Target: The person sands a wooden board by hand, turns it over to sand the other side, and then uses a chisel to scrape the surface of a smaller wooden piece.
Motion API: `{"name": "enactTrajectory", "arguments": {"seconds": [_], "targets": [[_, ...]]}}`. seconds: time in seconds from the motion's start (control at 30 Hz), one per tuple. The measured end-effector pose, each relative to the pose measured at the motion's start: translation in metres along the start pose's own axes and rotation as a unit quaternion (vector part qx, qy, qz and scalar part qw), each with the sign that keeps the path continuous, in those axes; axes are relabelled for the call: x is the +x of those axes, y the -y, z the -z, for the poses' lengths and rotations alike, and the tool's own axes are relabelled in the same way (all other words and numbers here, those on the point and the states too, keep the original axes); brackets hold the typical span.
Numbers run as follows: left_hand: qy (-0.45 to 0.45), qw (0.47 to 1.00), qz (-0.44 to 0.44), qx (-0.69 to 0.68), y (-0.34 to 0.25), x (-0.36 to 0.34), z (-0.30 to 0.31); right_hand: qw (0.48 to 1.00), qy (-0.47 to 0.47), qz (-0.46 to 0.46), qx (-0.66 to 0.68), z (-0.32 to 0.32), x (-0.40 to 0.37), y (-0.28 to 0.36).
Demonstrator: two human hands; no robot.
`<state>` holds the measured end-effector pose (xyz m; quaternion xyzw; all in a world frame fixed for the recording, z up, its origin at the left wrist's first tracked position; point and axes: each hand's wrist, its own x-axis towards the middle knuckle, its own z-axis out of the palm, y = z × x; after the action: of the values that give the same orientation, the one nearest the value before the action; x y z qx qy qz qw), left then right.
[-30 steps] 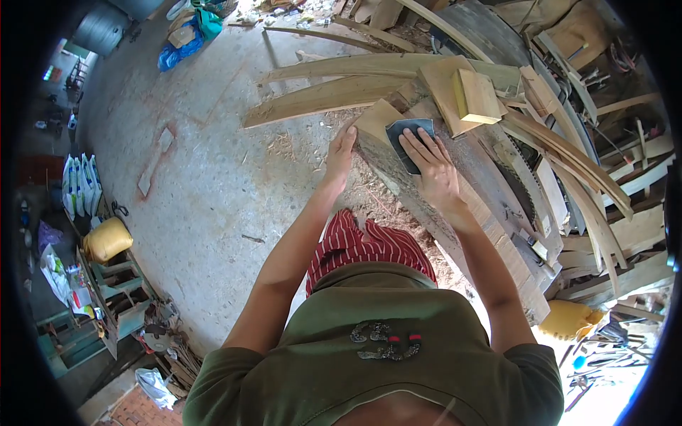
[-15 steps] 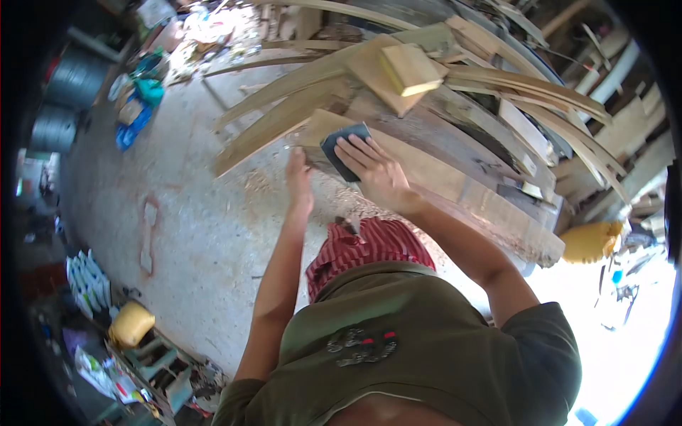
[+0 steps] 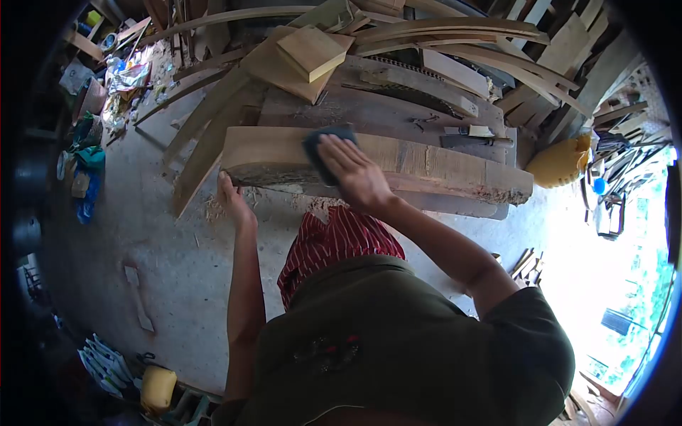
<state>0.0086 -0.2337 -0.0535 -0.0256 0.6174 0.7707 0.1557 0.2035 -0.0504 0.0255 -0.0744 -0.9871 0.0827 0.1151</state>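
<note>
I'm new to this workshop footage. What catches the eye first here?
The right hand, flat on dark sandpaper, presses on a thick plank at centre. The left hand touches the plank's left end. Behind, curved wood strips pile up, with a yellow jerrycan at right.

Tally by kind
One left hand [image 3: 231,199], one right hand [image 3: 353,174], one sandpaper sheet [image 3: 320,142], one thick plank [image 3: 440,170], two stacked wood blocks [image 3: 312,48], two yellow containers [image 3: 561,162].
</note>
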Motion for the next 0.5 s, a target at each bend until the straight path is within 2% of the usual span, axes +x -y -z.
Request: {"name": "enactTrajectory", "arguments": {"seconds": [0.07, 0.1, 0.17, 0.27, 0.33, 0.37, 0.4, 0.43, 0.5], "targets": [[-0.031, 0.999, 0.004, 0.022, -0.003, -0.003, -0.003, 0.995, -0.001, -0.075, 0.067, 0.013, -0.016, 0.001], [-0.027, 0.999, 0.009, 0.026, -0.006, -0.005, -0.001, 0.996, 0.001, -0.082, 0.042, 0.004, -0.008, 0.005], [0.012, 1.0, 0.017, 0.01, -0.011, -0.005, -0.003, 0.997, 0.02, -0.075, 0.003, -0.021, 0.032, 0.017], [0.034, 0.999, 0.006, 0.001, 0.001, 0.005, 0.009, 0.998, -0.026, -0.054, 0.015, -0.028, 0.082, 0.03], [0.036, 0.999, -0.001, 0.026, 0.006, 0.007, 0.016, 0.996, -0.04, -0.023, 0.081, -0.023, 0.088, 0.027], [0.013, 0.951, -0.188, 0.243, -0.008, 0.001, 0.013, 0.996, -0.043, -0.032, 0.077, -0.021, 0.07, 0.019], [-0.017, 0.823, -0.367, 0.433, -0.025, 0.001, 0.003, 0.996, -0.05, -0.022, 0.071, -0.018, 0.043, 0.008], [-0.017, 0.823, -0.372, 0.429, -0.041, -0.002, -0.013, 0.996, -0.056, -0.009, 0.067, -0.012, 0.021, 0.0], [0.022, 0.736, -0.454, 0.502, -0.064, -0.029, -0.044, 0.995, -0.054, -0.036, 0.073, 0.004, -0.016, -0.012]]}}
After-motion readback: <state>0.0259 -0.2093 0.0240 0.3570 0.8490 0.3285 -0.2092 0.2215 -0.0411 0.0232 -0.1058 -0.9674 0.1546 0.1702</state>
